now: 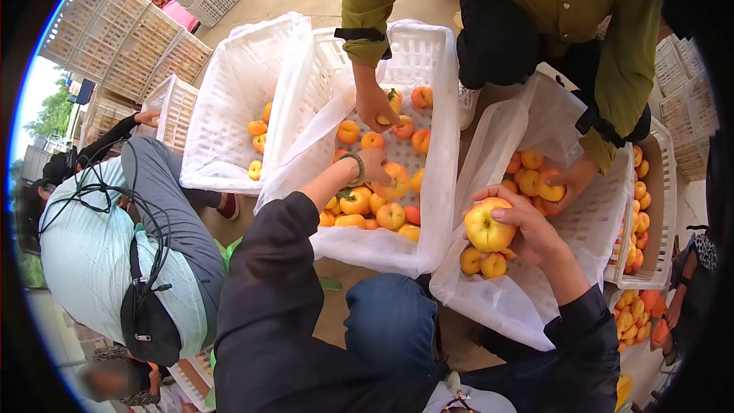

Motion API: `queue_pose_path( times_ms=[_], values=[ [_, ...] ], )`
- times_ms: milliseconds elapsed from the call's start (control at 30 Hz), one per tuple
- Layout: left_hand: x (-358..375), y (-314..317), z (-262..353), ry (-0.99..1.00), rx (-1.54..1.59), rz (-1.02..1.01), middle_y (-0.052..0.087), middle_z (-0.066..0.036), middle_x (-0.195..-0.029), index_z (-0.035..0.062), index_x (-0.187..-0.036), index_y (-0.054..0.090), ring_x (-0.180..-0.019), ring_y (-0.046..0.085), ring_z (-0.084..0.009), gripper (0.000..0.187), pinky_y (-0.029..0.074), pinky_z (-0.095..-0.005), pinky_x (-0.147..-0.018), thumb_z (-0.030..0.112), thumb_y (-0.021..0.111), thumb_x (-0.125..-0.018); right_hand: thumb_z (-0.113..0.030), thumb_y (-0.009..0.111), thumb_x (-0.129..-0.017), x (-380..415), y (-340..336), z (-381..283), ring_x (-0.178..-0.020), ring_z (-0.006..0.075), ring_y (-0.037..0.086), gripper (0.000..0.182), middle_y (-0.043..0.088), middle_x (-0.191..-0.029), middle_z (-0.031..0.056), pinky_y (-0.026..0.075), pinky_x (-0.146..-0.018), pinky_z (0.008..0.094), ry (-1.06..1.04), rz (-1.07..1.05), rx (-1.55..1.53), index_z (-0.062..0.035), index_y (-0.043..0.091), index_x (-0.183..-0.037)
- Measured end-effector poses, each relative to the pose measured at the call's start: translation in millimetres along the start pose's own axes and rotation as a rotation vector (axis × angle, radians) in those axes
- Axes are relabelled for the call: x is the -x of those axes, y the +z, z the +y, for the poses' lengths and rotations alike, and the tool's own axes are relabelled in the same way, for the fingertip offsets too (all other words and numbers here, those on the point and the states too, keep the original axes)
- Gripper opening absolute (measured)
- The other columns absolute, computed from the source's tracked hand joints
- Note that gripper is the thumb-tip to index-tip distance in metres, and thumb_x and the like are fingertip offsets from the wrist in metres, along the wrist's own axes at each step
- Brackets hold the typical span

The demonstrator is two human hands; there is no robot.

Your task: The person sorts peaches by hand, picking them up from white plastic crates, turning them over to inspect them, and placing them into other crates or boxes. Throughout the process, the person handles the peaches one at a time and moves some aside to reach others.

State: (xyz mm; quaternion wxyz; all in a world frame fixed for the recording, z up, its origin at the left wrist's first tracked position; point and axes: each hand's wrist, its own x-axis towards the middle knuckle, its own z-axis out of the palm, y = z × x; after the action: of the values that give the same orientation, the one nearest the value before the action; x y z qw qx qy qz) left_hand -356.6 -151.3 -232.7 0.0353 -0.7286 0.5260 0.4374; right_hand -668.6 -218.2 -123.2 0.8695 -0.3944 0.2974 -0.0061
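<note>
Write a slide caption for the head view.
Right hand holds a yellow fruit over one lined crate; left hand holds an orange fruit at the next crate.

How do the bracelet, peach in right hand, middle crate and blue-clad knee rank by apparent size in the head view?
1. Middle crate
2. Blue-clad knee
3. Peach in right hand
4. Bracelet
</note>
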Motion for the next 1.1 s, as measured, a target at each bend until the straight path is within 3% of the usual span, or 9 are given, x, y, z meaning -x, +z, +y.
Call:
queue_pose_path(
  times_ms=[33,267,500,567,667,733,767,933,1100],
  values=[
    [21,-4,0,-0.008,-0.013,0.003,0.063,-0.014,-0.101,0.0004,-0.103,0.059,-0.092,0.061,-0.0272,0.034,0.05,-0.039,-0.079,0.023,0.064,-0.078,-0.022,0.054,-0.087,3,4,0,-0.088,0.0187,0.06,0.034,0.055,-0.102,0.0082,0.055,-0.063,0.0361,-0.015,0.01,0.026,-0.0087,0.044,-0.116],
    [147,20,65,0.372,1.786,-0.208,0.058,-0.013,-0.101,0.0023,-0.12,0.046,-0.081,0.06,-0.0246,0.038,0.05,-0.0343,-0.074,0.029,0.043,-0.093,-0.027,0.056,-0.087,14,19,-6,-0.085,0.0159,0.059,0.037,0.053,-0.102,0.0061,0.055,-0.062,0.0332,-0.005,0.008,0.202,-0.0104,0.043,-0.117],
    [186,38,107,0.663,2.107,-0.561,0.056,-0.015,-0.089,0.007,-0.112,0.049,-0.062,0.052,-0.0204,0.044,0.041,-0.0283,-0.058,0.044,0.032,-0.095,-0.025,0.05,-0.088,46,55,-15,-0.094,0.0203,0.056,0.039,0.046,-0.109,0.0083,0.055,-0.069,0.0358,-0.134,-0.062,0.086,-0.0141,0.039,-0.124],
    [201,42,113,0.683,2.06,-0.541,0.055,-0.014,-0.092,0.0067,-0.114,0.048,-0.066,0.053,-0.0203,0.047,0.041,-0.0269,-0.058,0.047,0.034,-0.094,-0.02,0.05,-0.087,54,61,-16,-0.096,0.0218,0.055,0.04,0.045,-0.11,0.0094,0.055,-0.072,0.0373,-0.162,-0.09,0.11,-0.0138,0.038,-0.125],
    [227,42,126,0.594,1.901,-0.126,0.055,-0.012,-0.1,0.006,-0.118,0.046,-0.078,0.058,-0.0214,0.043,0.047,-0.0291,-0.065,0.041,0.047,-0.092,-0.022,0.052,-0.088,60,65,-15,-0.097,0.022,0.055,0.041,0.044,-0.111,0.0103,0.055,-0.072,0.0376,-0.158,-0.106,0.141,-0.0137,0.037,-0.125],
    [237,39,137,0.633,1.625,0.317,0.054,-0.009,-0.109,0.0044,-0.117,0.047,-0.094,0.059,-0.0239,0.04,0.049,-0.0339,-0.08,0.021,0.064,-0.086,-0.026,0.053,-0.089,62,71,-12,-0.096,0.0219,0.056,0.042,0.045,-0.111,0.0102,0.055,-0.072,0.0376,-0.177,-0.074,0.187,-0.0131,0.036,-0.126],
    [241,39,142,0.637,1.623,0.321,0.054,-0.009,-0.109,0.0044,-0.117,0.047,-0.094,0.059,-0.0239,0.04,0.049,-0.0339,-0.08,0.021,0.064,-0.086,-0.029,0.054,-0.09,63,72,-10,-0.095,0.0218,0.056,0.044,0.045,-0.111,0.01,0.055,-0.072,0.0375,-0.197,-0.036,0.229,-0.0124,0.036,-0.126],
    [239,42,147,0.925,0.182,1.301,0.059,-0.013,-0.103,0.0022,-0.108,0.054,-0.098,0.059,-0.0297,0.047,0.05,-0.0393,-0.087,-0.005,0.073,-0.066,-0.048,0.044,-0.092,60,69,1,-0.086,0.0226,0.061,0.048,0.055,-0.101,0.0116,0.055,-0.069,0.0385,-0.225,-0.026,0.125,-0.0073,0.044,-0.118],
    [224,39,154,1.092,-0.082,1.42,0.061,-0.012,-0.101,0.0025,-0.103,0.056,-0.098,0.06,-0.0301,0.041,0.05,-0.0459,-0.086,-0.007,0.068,-0.065,-0.06,0.025,-0.092,68,63,-2,-0.091,0.0285,0.062,0.063,0.059,-0.102,0.0166,0.054,-0.069,0.0402,-0.027,-0.169,-0.21,-0.006,0.047,-0.116]
  ],
)
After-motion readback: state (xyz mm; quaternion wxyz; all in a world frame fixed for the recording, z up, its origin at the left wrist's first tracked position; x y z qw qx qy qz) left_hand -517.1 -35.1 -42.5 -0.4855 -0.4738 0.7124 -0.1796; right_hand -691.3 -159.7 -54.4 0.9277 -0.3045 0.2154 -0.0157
